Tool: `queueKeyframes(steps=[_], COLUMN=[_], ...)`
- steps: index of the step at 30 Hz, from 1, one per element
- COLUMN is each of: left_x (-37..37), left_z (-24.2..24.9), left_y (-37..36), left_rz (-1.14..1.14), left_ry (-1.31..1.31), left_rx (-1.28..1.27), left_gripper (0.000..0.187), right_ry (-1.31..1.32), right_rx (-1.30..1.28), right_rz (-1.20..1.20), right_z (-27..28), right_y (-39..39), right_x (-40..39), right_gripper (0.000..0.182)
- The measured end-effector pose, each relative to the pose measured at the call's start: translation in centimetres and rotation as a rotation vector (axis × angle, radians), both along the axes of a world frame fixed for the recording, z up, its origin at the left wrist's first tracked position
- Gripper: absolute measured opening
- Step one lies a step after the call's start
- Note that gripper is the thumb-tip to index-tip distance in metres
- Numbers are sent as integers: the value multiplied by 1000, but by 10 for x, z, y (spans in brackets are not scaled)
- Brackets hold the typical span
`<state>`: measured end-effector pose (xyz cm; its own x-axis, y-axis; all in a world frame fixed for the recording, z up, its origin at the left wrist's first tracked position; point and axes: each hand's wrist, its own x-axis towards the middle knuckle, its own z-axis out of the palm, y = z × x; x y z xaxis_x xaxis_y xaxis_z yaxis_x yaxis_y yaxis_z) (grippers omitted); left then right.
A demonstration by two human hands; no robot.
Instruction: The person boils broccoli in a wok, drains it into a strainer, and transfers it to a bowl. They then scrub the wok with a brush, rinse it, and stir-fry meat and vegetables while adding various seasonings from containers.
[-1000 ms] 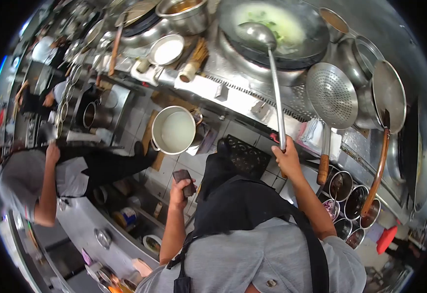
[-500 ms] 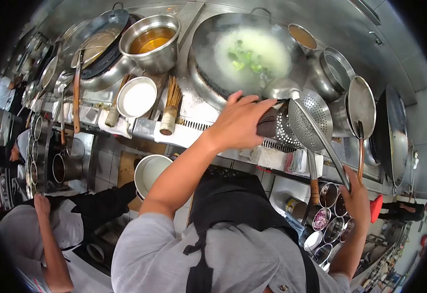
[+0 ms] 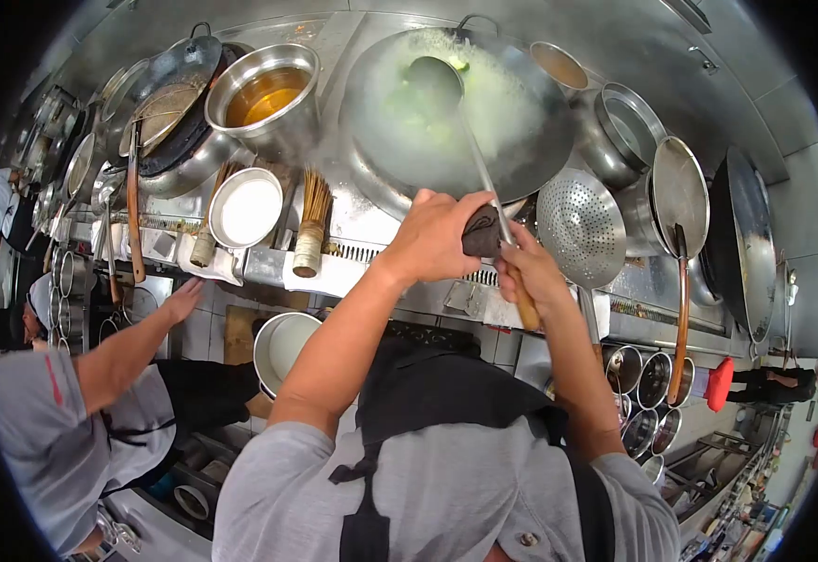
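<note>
A large wok (image 3: pixel 545 140) on the range holds steaming pale liquid with green pieces in it. My right hand (image 3: pixel 532 270) is closed around the shaft of a ladle (image 3: pixel 472 140), just above its wooden end. The ladle's bowl is down in the liquid toward the far side. My left hand (image 3: pixel 432 234) grips a dark brown, cloth-like wrapped handle (image 3: pixel 482 232) at the wok's near edge. Both hands are close together, the ladle shaft passing beside the wrapped handle. Steam partly veils the wok's contents.
A perforated strainer (image 3: pixel 581 228) lies right of my hands, near a mesh skimmer (image 3: pixel 680 197). To the left are a pot of amber liquid (image 3: pixel 304 101), a white-filled bowl (image 3: pixel 247 209) and a bamboo brush (image 3: pixel 311 225). A co-worker's arm (image 3: pixel 132 356) reaches in at left.
My right hand has come up and left, swinging the ladle from the wok's near rim into the liquid. My left hand has closed on the wrapped handle. The co-worker's arm has reached forward.
</note>
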<state>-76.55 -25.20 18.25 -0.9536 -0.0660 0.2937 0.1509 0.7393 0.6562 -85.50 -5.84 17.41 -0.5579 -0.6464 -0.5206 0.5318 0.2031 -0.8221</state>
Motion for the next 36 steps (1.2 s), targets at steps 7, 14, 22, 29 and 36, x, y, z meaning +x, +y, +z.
queueKeyframes(steps=[7,14,22,29,36], left_x=[-4,0,129,209,174], left_z=[-5,-6,-53,-92,-67], left_y=[14,20,54,85,88], left_rz=[82,121,258,728,543], left_ry=[40,88,-60,-204,-126], left_rx=[-12,53,1610,1861,1927], left_gripper=[82,83,50,51,55], right_ry=[383,252,974,195,519], right_rx=[388,78,123,208,213], right_rz=[83,67,233,209,61], right_z=[51,6,3,66,29], right_y=[95,-2,99,153,87], right_x=[-32,-40,-2,33,-42], right_gripper=[62,65,66,68,65])
